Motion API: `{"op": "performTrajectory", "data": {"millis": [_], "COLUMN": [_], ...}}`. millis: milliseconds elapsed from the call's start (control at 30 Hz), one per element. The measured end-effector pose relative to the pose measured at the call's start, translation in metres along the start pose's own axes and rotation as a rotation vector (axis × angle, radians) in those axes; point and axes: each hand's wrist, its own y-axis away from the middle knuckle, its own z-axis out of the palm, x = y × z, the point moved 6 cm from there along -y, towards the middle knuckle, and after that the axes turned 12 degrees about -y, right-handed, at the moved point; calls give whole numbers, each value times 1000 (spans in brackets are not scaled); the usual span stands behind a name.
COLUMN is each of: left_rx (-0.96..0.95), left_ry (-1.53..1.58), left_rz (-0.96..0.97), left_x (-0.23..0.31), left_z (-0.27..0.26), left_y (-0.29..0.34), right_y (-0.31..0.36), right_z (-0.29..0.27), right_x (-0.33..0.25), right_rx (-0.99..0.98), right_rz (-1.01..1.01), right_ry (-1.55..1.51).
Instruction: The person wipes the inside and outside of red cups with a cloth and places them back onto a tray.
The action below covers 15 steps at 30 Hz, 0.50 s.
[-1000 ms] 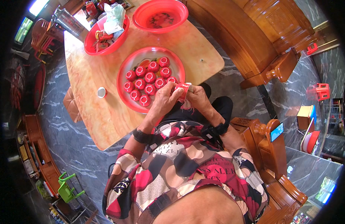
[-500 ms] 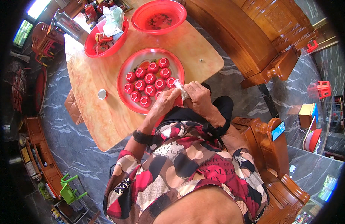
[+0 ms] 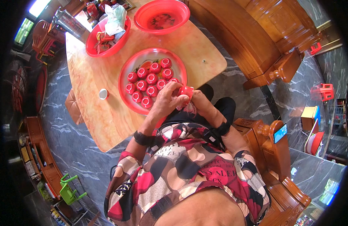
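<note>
Over the near right rim of a round red-rimmed tray [image 3: 125, 64], my left hand [image 3: 167, 101] grips a small red cup [image 3: 186, 91] between thumb and fingers. Just right of it, my right hand [image 3: 202, 104] is closed on a pale crumpled cloth [image 3: 190, 109], which hangs beneath the cup. Part of the cloth and the right fingertips are hidden. Several red cups [image 3: 151, 79] stand upside down on the tray, their bases showing pale rings. Apart from these, a single cup with a white inside [image 3: 103, 94] rests on the table left of the tray.
The marbled table [image 3: 95, 116] carries a red basin of packets and a plastic bag [image 3: 91, 47] at the far left. Another red basin [image 3: 139, 23] stands at the far edge. A wooden bench [image 3: 223, 41] is to the right, and a green stool [image 3: 68, 194] at lower left.
The red cup has turned and come up into clearer view in my left hand. The cloth has dropped from above the cup to below it, with my right hand lower.
</note>
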Motion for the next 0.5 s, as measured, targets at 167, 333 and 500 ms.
{"op": "performTrajectory", "data": {"millis": [167, 333, 500], "left_rx": [137, 65, -48], "left_ry": [-37, 253, 351], "left_rz": [167, -160, -286], "left_x": [6, -8, -28], "left_z": [0, 5, 13], "left_y": [0, 4, 7], "right_y": [4, -4, 12], "right_z": [17, -3, 2], "right_x": [-6, 0, -34], "right_rx": [-252, -9, 155], "right_rz": [65, -37, -326], "right_ry": [-220, -326, 579]}}
